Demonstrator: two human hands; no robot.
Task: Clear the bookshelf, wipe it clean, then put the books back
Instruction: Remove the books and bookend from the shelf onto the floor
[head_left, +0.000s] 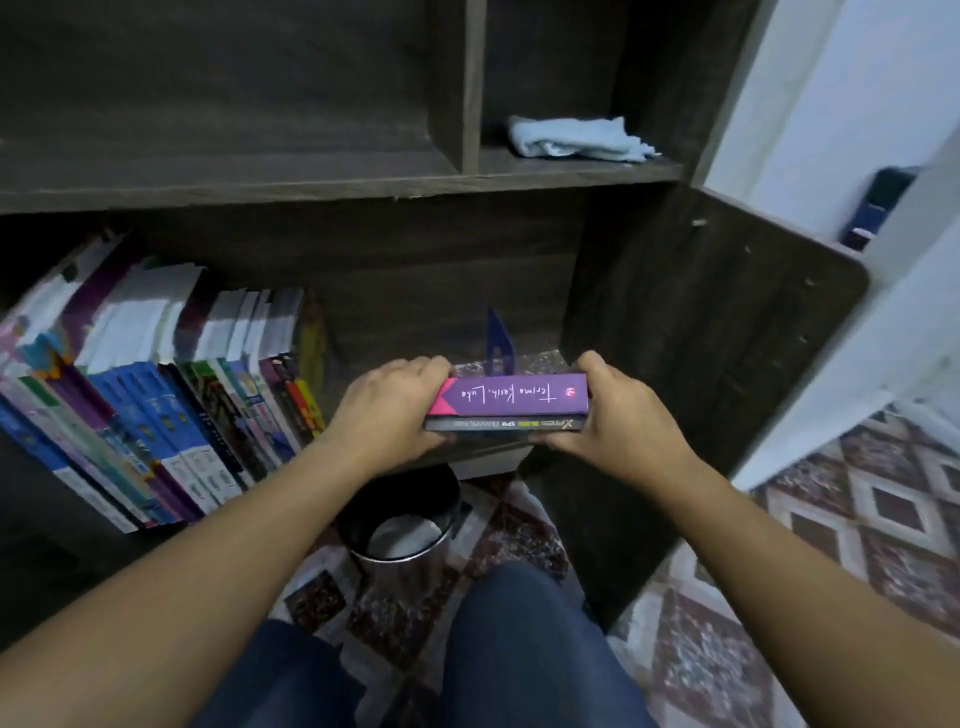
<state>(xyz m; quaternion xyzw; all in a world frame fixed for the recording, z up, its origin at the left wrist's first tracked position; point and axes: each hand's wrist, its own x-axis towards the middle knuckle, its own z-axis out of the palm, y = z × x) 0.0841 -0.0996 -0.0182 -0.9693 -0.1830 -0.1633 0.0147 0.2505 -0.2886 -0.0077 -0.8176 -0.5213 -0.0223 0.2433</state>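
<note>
Denim knees (519, 649) sit nearest, a bin (400, 535) just beyond, then left hand (387, 410) and right hand (613, 410) grip opposite ends of a purple-topped stack (511, 405) before the bookshelf (311, 187), leaning books (156, 395) lower left, pale cloth (576, 137) one shelf up.

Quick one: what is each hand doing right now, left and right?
Left hand: grips the left end of a small stack of books.
Right hand: grips the right end of the same stack.

Flat book stack (511, 410) (purple on top) before the bookshelf (332, 182).
</note>
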